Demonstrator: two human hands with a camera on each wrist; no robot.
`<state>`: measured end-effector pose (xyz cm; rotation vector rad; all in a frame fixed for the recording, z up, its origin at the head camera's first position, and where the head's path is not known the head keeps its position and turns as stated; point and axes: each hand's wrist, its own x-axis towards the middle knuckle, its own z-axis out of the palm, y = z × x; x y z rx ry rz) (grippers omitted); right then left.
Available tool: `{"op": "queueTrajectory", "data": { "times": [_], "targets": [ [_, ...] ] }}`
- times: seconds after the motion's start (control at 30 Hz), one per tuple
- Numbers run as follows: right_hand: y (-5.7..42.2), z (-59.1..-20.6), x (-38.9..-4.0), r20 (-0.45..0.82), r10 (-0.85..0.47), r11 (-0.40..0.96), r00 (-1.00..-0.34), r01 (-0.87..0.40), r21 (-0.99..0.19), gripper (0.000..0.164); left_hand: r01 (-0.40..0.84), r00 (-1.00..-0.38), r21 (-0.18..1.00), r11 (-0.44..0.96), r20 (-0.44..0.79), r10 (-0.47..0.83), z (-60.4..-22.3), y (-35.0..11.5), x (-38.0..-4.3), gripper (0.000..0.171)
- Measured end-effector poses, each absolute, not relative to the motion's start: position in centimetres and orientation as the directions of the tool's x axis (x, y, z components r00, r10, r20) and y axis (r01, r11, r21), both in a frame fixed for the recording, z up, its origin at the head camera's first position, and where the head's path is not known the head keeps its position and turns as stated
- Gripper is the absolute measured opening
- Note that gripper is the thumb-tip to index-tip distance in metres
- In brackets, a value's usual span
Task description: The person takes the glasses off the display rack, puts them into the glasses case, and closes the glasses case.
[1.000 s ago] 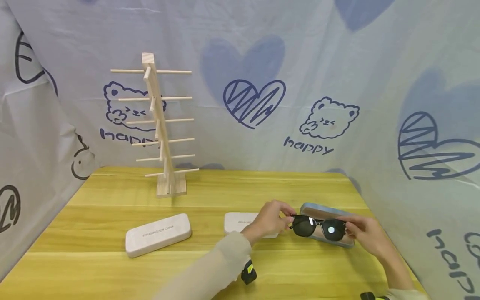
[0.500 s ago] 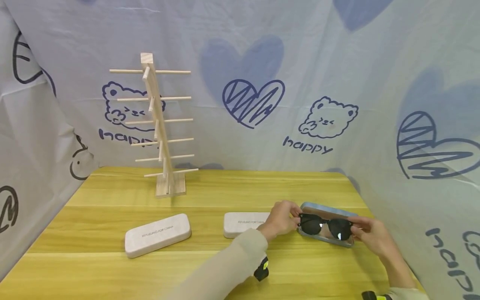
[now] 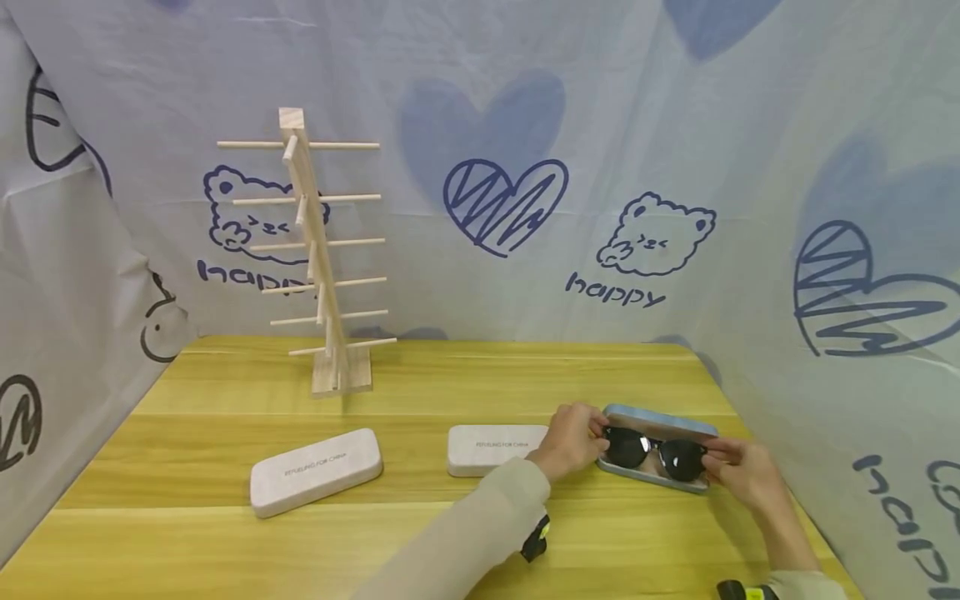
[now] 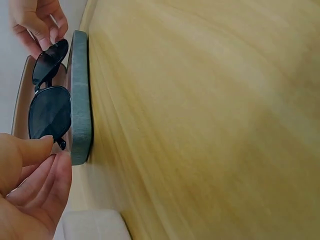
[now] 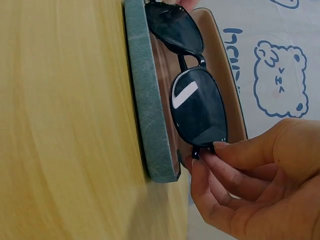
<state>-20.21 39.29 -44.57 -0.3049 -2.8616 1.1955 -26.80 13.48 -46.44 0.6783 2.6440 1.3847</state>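
Black sunglasses (image 3: 682, 460) with dark lenses are held level by both hands, over and partly inside an open blue-grey glasses case (image 3: 660, 419). The left hand (image 3: 573, 439) pinches one end of the frame between thumb and fingers. At the other end, the right hand (image 3: 750, 477) pinches the frame by its hinge corner. In the right wrist view the lenses (image 5: 200, 107) stand in front of the case's tan lining (image 5: 220, 65), and the case wall (image 5: 150, 100) is textured. Whether the sunglasses touch the case bottom cannot be told.
A white glasses case (image 3: 487, 454), closed, lies just left of the left hand. Another closed white case (image 3: 317, 472) sits further left. A wooden peg stand (image 3: 318, 242) rises at the back left. Printed cloth (image 3: 510, 317) hangs behind and beside the yellow wooden table (image 3: 300, 550).
Both hands have moved the sunglasses right and lowered them toward the open case. The left arm has shifted right, uncovering more of the middle white case. The other items have stayed put.
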Motion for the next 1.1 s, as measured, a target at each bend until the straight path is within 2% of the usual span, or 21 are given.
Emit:
{"op": "queueTrajectory", "data": {
  "times": [0.2, 0.33, 0.47, 0.53, 0.73, 0.83, 0.93, 1.1],
  "targets": [
    [39.3, -44.7, -20.5, -0.040, 0.202, 0.783, -0.978, 0.186, -0.593, 0.040, 0.367, -0.909, 0.737, 0.567, 0.155, 0.388, -46.9, 13.9, -26.9, 0.027],
    [39.2, -44.8, -20.6, -0.067, 0.211, 0.768, -0.975, 0.208, -0.606, 0.040, 0.398, -0.909, 0.655, 0.643, 0.189, 0.370, -47.1, 14.3, -26.8, 0.026],
    [39.1, -45.0, -20.7, -0.063, 0.204, 0.784, -0.977, 0.202, -0.587, 0.039, 0.429, -0.900, 0.575, 0.696, 0.209, 0.382, -47.3, 14.6, -26.7, 0.011],
    [39.1, -45.0, -20.7, -0.058, 0.201, 0.799, -0.978, 0.198, -0.568, 0.039, 0.448, -0.892, 0.517, 0.729, 0.209, 0.400, -47.3, 14.8, -26.7, 0.007],
    [38.7, -44.9, -20.7, -0.025, 0.199, 0.849, -0.980, 0.185, -0.495, 0.035, 0.504, -0.864, 0.256, 0.825, 0.158, 0.478, -47.1, 15.1, -26.6, 0.016],
    [38.7, -44.9, -20.7, -0.009, 0.193, 0.861, -0.981, 0.174, -0.479, 0.033, 0.513, -0.858, 0.174, 0.841, 0.116, 0.500, -47.0, 15.3, -26.5, 0.020],
    [39.0, -44.9, -20.7, -0.021, 0.186, 0.858, -0.982, 0.173, -0.484, 0.035, 0.516, -0.857, 0.204, 0.832, 0.098, 0.507, -46.9, 15.1, -26.4, 0.021],
    [40.3, -44.4, -20.9, -0.143, 0.158, 0.766, -0.977, 0.212, -0.607, 0.040, 0.487, -0.866, 0.396, 0.779, 0.102, 0.489, -46.5, 14.2, -26.8, 0.018]
  ]
}}
